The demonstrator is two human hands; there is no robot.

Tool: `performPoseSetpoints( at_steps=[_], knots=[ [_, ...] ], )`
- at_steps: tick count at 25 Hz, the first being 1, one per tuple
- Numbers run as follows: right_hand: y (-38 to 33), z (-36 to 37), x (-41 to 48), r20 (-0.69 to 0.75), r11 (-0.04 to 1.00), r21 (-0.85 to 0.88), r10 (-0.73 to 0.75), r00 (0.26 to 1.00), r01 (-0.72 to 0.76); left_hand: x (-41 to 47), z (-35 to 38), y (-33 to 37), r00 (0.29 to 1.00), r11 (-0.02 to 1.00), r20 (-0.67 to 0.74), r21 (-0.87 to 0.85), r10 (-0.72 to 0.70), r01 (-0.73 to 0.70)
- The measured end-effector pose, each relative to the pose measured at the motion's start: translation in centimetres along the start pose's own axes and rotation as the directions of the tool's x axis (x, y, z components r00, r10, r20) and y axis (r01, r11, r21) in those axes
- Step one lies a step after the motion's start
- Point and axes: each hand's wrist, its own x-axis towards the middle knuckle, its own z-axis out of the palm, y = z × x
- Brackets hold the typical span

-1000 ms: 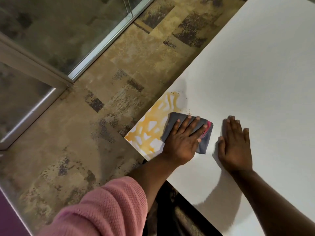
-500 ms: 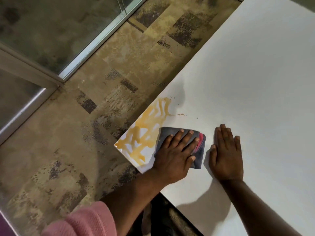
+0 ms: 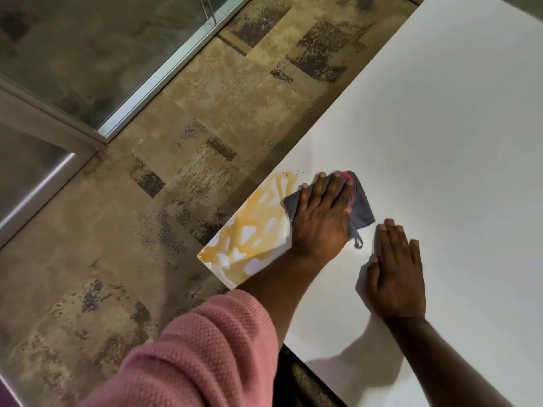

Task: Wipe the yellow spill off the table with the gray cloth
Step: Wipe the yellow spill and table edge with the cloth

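Note:
A smeared yellow spill (image 3: pixel 252 227) covers the near-left corner of the white table (image 3: pixel 440 127). My left hand (image 3: pixel 321 218) presses flat on the gray cloth (image 3: pixel 363 211), which lies at the spill's right edge; a pink strip and a small loop show on the cloth. The hand hides most of the cloth. My right hand (image 3: pixel 395 274) rests palm down on the bare tabletop, just right of the cloth, fingers together and holding nothing.
The table's left edge drops to a mottled brown carpet (image 3: pixel 147 230). A glass partition with a metal frame (image 3: pixel 132 95) runs along the upper left. My pink sleeve (image 3: pixel 205 353) fills the bottom foreground.
My left hand has slid the cloth away from me along the spill's right side. The cloth has turned and its loop now shows. My right hand stays flat beside it.

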Motion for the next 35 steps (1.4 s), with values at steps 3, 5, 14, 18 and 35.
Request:
performPoseSetpoints(
  at_steps=[3, 5, 14, 18, 35],
  knots=[
    [-0.1, 0.1, 0.1, -0.004, 0.999, -0.005, -0.032, 0.999, 0.032, 0.2, -0.6, 1.4, 0.985, 0.98, 0.011, -0.099, -0.173, 0.173],
    [0.1, -0.2, 0.1, 0.007, 0.999, 0.013, -0.035, 0.999, 0.035, -2.3, -1.0, 1.3, 0.985, 0.97, -0.028, -0.177, -0.171, 0.163],
    [-8.6, 1.9, 7.2, -0.019, 0.995, 0.05, -0.081, 0.997, 0.081, -18.7, 2.9, -2.2, 0.992, 0.999, 0.129, -0.038, 0.015, -0.01],
    [-8.6, 3.9, 8.5, 0.082, 0.986, -0.143, -0.076, 0.994, 0.087, -18.3, 3.1, -2.2, 0.987, 1.0, 0.16, -0.012, 0.008, -0.007],
    [-7.6, 1.8, 13.2, 0.272, 0.929, -0.112, -0.314, 0.91, 0.354, -18.6, 3.0, -2.6, 0.997, 0.982, 0.064, -0.188, 0.04, -0.027]
  ],
)
